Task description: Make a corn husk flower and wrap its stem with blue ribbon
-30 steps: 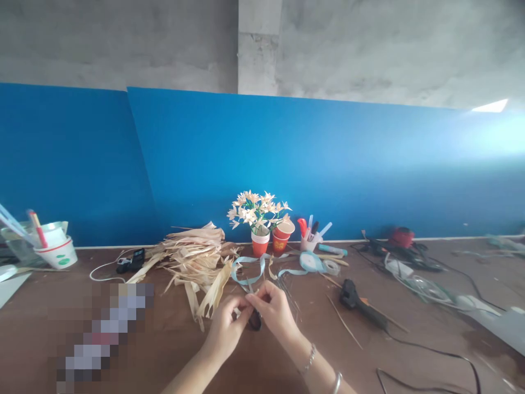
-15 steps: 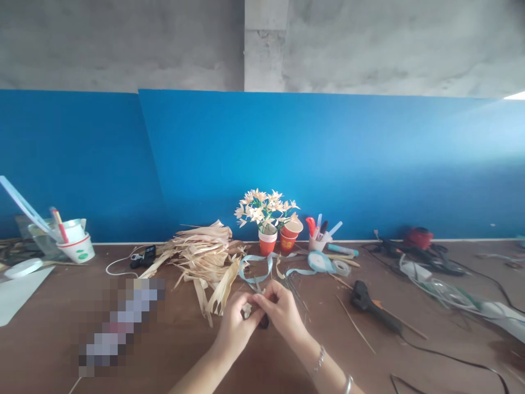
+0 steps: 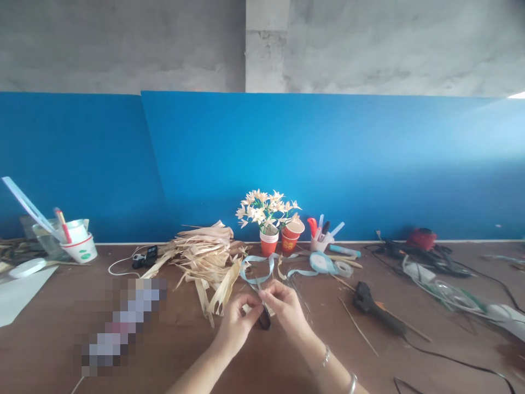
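My left hand (image 3: pixel 235 325) is closed in a pinch over the middle of the table, thumb against fingers. Close beside it, my right hand (image 3: pixel 289 312) pinches too, its fingertips just above and right of the left ones. Whatever sits between the fingertips is too small to make out; pale bits show near them. Scissors (image 3: pixel 265 322) with a black handle lie below and between the hands, partly hidden, blades pointing away. Beyond my left hand spreads a heap of dry pale husks (image 3: pixel 205 249). Pale flowers (image 3: pixel 266 210) on green stems stand in stacked red-and-white paper cups (image 3: pixel 269 246).
Right of the flowers are more paper cups (image 3: pixel 289 241), a pen cup (image 3: pixel 318 244) and a blue ribbon roll (image 3: pixel 321 262). A black glue gun (image 3: pixel 369 306) with a trailing cord lies to the right. Cables (image 3: pixel 447 295) clutter the far right; a white cup (image 3: pixel 80 250) stands left.
The view has swung slightly left, shifting things rightward in it. My fingertips, touching before, have drawn slightly apart, and more of the scissors' handle shows between the hands.
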Demonstrator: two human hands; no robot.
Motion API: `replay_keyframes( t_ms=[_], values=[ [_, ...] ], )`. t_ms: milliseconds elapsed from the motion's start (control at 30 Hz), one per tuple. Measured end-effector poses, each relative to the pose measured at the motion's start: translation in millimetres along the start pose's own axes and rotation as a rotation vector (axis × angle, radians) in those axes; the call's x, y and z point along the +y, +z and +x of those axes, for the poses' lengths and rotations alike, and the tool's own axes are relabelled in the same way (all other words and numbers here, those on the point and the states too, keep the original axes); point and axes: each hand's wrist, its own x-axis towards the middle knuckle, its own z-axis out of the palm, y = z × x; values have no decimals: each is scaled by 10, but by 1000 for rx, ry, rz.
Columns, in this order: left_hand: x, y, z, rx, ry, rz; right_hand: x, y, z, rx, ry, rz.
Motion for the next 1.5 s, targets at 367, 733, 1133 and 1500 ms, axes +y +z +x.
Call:
replay_keyframes(
  t_ms=[367,733,1133,1500],
  values=[
    [-28,-43,19,92,110,170,25,-6,0,2,34,-69],
    [-20,-1,15,71,33,42,20,-1,-4,91,-22,-67],
    [24,-22,8,-9,-33,-52,-40,-46,2,-79,34,-13],
    [-9,-15,7,16,37,127,36,-2,18,130,71,-79]
  ],
)
